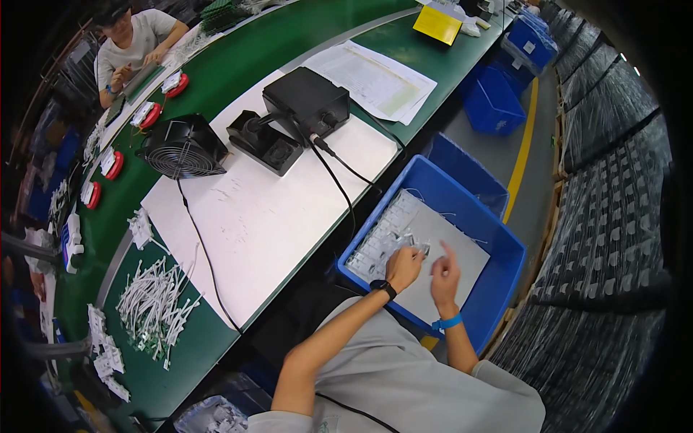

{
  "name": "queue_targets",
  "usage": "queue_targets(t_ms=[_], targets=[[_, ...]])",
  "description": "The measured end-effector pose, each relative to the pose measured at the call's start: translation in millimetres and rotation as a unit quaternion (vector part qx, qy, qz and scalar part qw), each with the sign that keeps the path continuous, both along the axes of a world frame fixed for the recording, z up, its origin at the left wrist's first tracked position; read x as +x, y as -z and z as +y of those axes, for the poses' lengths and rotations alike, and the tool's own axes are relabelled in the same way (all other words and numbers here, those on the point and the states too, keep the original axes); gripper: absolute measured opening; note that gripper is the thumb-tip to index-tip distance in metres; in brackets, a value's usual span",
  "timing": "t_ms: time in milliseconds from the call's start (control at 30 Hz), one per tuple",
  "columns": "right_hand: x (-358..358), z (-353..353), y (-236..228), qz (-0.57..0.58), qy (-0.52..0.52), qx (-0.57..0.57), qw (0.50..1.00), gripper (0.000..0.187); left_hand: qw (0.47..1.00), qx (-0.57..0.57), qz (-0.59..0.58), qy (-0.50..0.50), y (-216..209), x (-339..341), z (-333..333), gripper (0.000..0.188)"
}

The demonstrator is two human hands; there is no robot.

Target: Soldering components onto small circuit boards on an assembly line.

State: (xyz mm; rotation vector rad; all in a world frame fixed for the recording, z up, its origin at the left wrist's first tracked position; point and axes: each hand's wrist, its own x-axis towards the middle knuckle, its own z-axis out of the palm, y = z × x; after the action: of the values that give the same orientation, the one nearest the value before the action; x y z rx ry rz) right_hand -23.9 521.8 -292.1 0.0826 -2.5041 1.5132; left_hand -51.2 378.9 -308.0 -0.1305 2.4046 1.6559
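Note:
Over a blue bin [510, 270] on my right, both of my hands are at work. My left hand [404, 268], with a black watch at the wrist, is closed, its fingertips around a small shiny, whitish part [424, 248] whose kind I cannot make out. Just beside it, my right hand [445, 274], wearing a blue wristband, has the index finger stretched out and the other fingers bent, with nothing seen in it. Below them, a grey-white flat sheet [458, 252] lies in the bin. Rows of small white parts with wires [372, 249] sit along the bin's left side.
A white mat [253, 216] on the green bench carries a black fan [184, 148], a soldering-iron holder [267, 144] and a black box [307, 97]. White wires [155, 303] are heaped at the left. Across the bench sits a co-worker [133, 50]. Wrapped pallets [613, 216] stand right.

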Motion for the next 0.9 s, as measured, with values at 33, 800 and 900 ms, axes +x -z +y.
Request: queue_targets(t_ms=[33,800,900], targets=[[2.9,-3.6,11.0,-0.060,-0.025,0.005,0.998,0.048,1.000,-0.008,-0.029,-0.004,11.1,3.7,3.6,0.032],[25.9,73.9,134.5,-0.168,-0.023,0.114,0.979,0.020,0.982,0.163,-0.055,0.081,191.5,41.5,135.5,0.027],[15.1,74.0,141.8,-0.177,-0.007,0.184,0.967,0.022,0.969,0.136,-0.122,0.167,156.2,29.3,108.6,0.040]])
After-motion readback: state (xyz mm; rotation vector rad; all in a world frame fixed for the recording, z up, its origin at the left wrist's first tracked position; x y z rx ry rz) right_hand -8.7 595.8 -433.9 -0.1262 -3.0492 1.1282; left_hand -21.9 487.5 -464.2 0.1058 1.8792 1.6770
